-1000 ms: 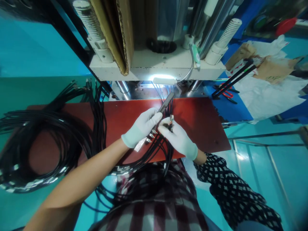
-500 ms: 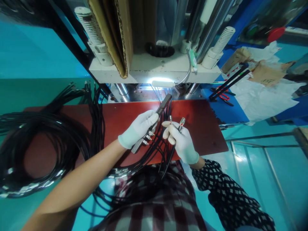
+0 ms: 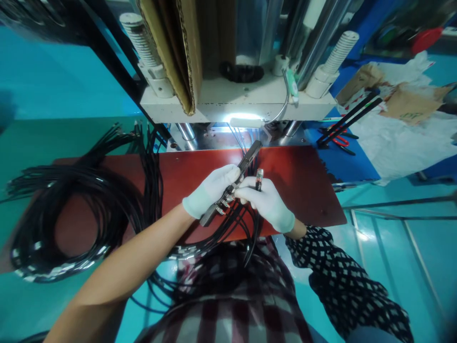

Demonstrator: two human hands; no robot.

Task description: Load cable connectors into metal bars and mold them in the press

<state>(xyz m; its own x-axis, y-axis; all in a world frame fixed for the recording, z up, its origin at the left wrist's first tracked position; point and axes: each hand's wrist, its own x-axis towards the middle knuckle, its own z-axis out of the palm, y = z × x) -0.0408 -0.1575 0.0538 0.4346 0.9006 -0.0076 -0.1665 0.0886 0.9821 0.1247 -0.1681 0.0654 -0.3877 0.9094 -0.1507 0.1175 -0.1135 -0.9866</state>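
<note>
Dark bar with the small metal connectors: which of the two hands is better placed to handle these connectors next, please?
Probably the right hand: it is close beside the connectors, while the left hand is occupied gripping the dark bar.

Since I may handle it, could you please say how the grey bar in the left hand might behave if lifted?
The grey bar is probably stiff, its edges being straight. It may be heavy for its size, looking metallic. Connectors jutting from its side might catch nearby black cables.
</note>
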